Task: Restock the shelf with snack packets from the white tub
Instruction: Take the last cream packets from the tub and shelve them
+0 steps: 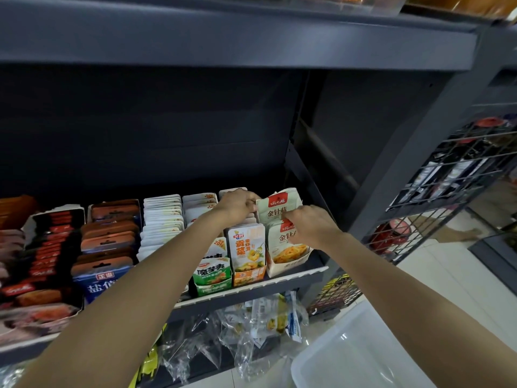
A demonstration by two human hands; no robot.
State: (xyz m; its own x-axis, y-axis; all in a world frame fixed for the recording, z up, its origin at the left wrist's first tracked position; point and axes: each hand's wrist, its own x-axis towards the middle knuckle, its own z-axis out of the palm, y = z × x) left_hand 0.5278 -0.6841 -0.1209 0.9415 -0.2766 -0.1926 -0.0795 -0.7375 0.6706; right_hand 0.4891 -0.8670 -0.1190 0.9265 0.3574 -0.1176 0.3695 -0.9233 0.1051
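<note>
At shelf, right end: both my arms reach up over the front lip of the dark shelf (pixel 251 289), hands working the last two rows.
Left hand: left hand (pixel 237 205) sits over the back of the orange-box row, fingers curled down onto the packet tops, tips touching the left edge of the raised packet; exact grip I cannot tell.
Right hand: right hand (pixel 310 228) has fingers curled, pinching the pale enoki mushroom packets (pixel 279 208) near their lower right; one stands raised above the others in its row.
Task packets: enoki packets stand upright in the white display carton (pixel 288 261) at the far right of the shelf, just beside the upright post.
Neighbour rows: orange carton (pixel 249 273) of yellow-labelled packets touches the white carton on its left; green konjac carton (pixel 212 281) next left, then rows of white packets (pixel 162 219), brown packets (pixel 112 233), red-and-black packets (pixel 47 247).
White tub: white tub (pixel 363 354) is on the floor at lower right, below and well apart from the hands; the part of its inside in view looks bare.
Below shelf: clear plastic bags (pixel 223 340) bunched on the lower level.
Right side: black wire rack (pixel 447 177) holding goods.
</note>
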